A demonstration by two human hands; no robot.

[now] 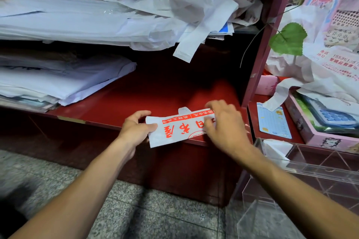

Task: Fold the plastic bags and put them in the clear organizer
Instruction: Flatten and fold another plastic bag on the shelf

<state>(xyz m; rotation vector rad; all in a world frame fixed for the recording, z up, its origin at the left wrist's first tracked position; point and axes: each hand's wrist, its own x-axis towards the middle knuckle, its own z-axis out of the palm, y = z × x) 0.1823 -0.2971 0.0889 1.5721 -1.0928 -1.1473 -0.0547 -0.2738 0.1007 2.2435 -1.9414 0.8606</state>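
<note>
Plastic bag (174, 132) at frame centre: left hand (136, 129) pinches its end, right hand (223, 122) presses it flat. Crease firmly before the clear organizer (310, 167), lower right.

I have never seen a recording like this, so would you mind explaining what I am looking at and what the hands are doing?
There is no machine here: a person wears a camera on the head, and it looks forward and down at their own two bare arms. That is the only view.

They stand at a red shelf. Both hands work a white bag printed in red, folded into a flat strip at the shelf's front edge. The left hand pinches its left end; the right hand lies over its right end, blurred, so its grip is unclear.

On the shelf above lies a loose pile of bags waiting to be folded, with flat stacks of white sheets at the left. The clear organizer, where folded bags go, sits at the lower right.
</note>
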